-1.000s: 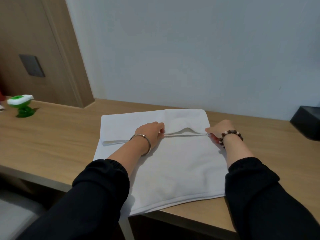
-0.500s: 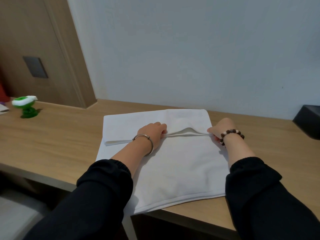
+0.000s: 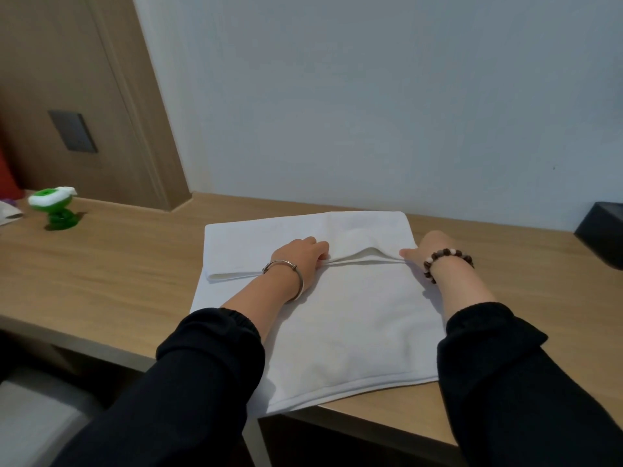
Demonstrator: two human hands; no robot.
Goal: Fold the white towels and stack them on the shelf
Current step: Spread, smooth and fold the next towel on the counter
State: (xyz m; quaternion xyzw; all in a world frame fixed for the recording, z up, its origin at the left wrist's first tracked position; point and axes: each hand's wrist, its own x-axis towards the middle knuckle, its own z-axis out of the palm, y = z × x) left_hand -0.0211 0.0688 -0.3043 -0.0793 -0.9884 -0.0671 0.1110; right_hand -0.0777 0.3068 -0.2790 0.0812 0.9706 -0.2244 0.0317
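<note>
A white rectangular cloth towel (image 3: 354, 325) lies flat on a light brown wooden desk (image 3: 118, 264), directly before the person. Its near edge hangs a little over the desk front at 6 o'clock. The far part is folded back toward the person, so a doubled edge runs across the towel from 9 to 3 o'clock.

The left hand (image 3: 300, 256), with a thin silver metal bangle (image 3: 286, 274) on the wrist, has its fingers curled over this doubled edge near the middle and grips it. The right hand (image 3: 428, 246), with a dark and pale bead bracelet (image 3: 445, 259), pinches the same edge at its 3 o'clock end; its fingers are mostly hidden behind the hand. Between the two hands the edge rises in a small arch.

I judge the towel to be light, soft and limp. It will not hold any shape alone, and it will sag wherever it is not supported. It is not fragile and not slippery. The best hold is on the corners of the doubled edge, with both layers together, the hands well apart to keep it straight.

A small green and white plastic toy (image 3: 55, 207) stands at 10 o'clock and a black box (image 3: 603, 237) at 2 o'clock. No shelf is in view.
</note>
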